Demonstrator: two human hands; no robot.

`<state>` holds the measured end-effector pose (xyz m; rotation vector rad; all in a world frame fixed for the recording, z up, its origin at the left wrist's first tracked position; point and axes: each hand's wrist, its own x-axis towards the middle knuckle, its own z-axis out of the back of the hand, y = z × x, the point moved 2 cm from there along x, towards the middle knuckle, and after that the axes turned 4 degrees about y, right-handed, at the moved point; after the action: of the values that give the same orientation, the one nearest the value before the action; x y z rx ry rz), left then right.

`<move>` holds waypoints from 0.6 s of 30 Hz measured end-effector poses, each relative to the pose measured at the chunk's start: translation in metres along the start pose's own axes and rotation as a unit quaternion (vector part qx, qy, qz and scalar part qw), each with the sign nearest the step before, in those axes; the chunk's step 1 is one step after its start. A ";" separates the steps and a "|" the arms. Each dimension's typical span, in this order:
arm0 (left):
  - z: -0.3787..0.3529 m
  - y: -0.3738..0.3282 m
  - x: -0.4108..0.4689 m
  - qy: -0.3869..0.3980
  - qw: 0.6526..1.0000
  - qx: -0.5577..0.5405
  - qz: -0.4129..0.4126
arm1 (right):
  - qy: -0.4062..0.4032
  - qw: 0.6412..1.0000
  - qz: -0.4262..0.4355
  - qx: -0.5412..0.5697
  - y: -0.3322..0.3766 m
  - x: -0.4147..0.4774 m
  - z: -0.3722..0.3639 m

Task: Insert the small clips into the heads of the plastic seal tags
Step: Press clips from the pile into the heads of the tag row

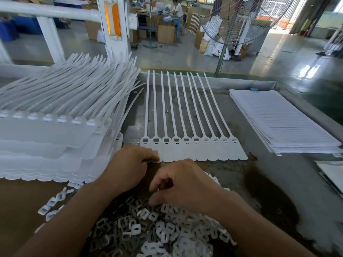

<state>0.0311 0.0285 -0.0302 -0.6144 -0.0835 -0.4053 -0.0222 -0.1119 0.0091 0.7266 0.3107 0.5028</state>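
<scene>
Down at the near edge of the counter, the left hand had its fingers curled over the lower-left corner of the row of seal tags, the fingertips gripping the rounded flag ends of the two leftmost tags. The right hand hung just beside it, fingers bent down into the heap of clips. Whether it held one could not be told, since the fingertips were hidden.

The clips were small white squarish pieces, each with a rectangular slot through the middle. They lay piled loosely under both wrists, and some had spilled left onto a brown cardboard sheet.

The row held ten white tags joined side by side and lay flat in the middle of the counter, just beyond the hands. Each tag had a broad flag nearest the person, then a blocky head with a rectangular window, then a long thin tail running away and fanning slightly to the right. The six heads on the left showed a greyish window, while the four on the right looked whiter there.

To the left, touching the cardboard, stood a tall stack of tag strips, translucent white with their tails sweeping up and back. To the right, well apart from the row, lay a pile of lined sheets. Beyond the counter a pedestal fan stood on the glossy floor.
</scene>
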 end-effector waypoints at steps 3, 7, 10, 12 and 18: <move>0.000 -0.001 0.000 0.004 1.000 -0.002 0.003 | -0.007 1.000 0.016 -0.008 -0.002 0.000 0.002; 0.001 -0.002 -0.001 0.020 1.000 -0.004 0.006 | -0.030 0.999 0.023 -0.026 -0.004 -0.001 0.008; 0.001 -0.001 -0.001 0.029 0.999 0.001 0.014 | -0.070 0.997 0.004 -0.010 -0.010 -0.001 0.023; 0.002 -0.002 -0.001 0.030 0.999 0.002 0.018 | -0.105 0.994 -0.016 -0.008 -0.019 0.000 0.037; 0.002 -0.002 0.000 0.026 1.000 -0.001 0.007 | -0.208 0.969 -0.127 -0.049 -0.079 0.014 0.081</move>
<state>0.0301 0.0278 -0.0276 -0.6061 -0.0301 -0.4082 0.0509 -0.2000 0.0101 0.6653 -0.0156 0.1135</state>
